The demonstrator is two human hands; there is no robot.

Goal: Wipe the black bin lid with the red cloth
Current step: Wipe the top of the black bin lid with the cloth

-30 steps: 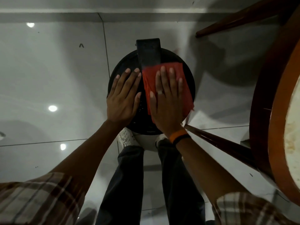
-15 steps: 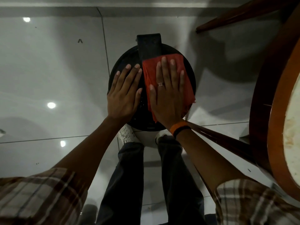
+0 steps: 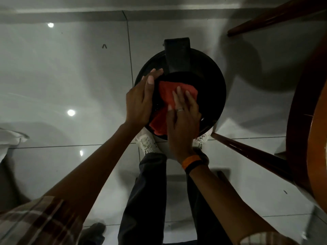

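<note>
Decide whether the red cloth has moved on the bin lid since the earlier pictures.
Yes. The red cloth has slid from the lid's right side, beside the raised black hinge block, toward the near left, under the right hand.

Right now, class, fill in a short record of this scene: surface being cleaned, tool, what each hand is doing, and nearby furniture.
surface: black bin lid, round, on the tiled floor
tool: red cloth, crumpled on the lid
right hand: flat, pressing the cloth
left hand: on the lid's left edge, beside the cloth
nearby: wooden chair at right
</note>
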